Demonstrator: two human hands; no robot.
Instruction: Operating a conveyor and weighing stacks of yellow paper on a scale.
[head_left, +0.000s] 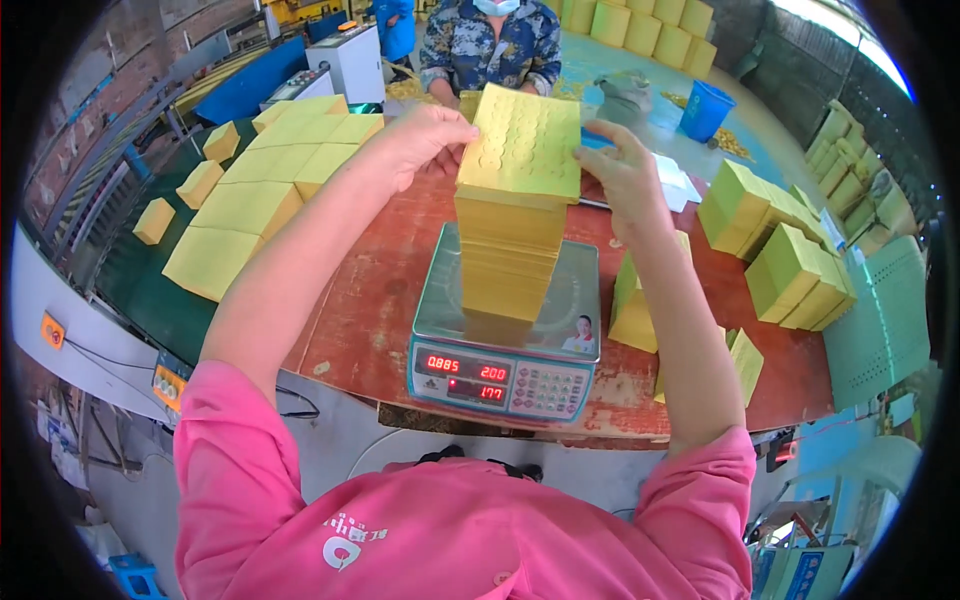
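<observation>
A tall stack of yellow paper sheets (510, 250) stands on the glass-like plate of a digital scale (430, 310). Round cut marks run in rows over the top sheet. My left hand (425, 145) pinches the upper left edge of the stack's top sheets. At the opposite edge, the thumb and fingers of my right hand (625, 175) grip the same top sheets. The top layer sits slightly askew over the sheets below. Red digits glow on the scale's front panel, beside a keypad (548, 388).
Yellow paper blocks (250, 190) cover a green conveyor at left. More paper stacks (795, 275) stand on the red table (355, 300) at right, some near my right forearm. Across the table is a person in a camouflage jacket (490, 50). A blue bucket (707, 108) stands behind.
</observation>
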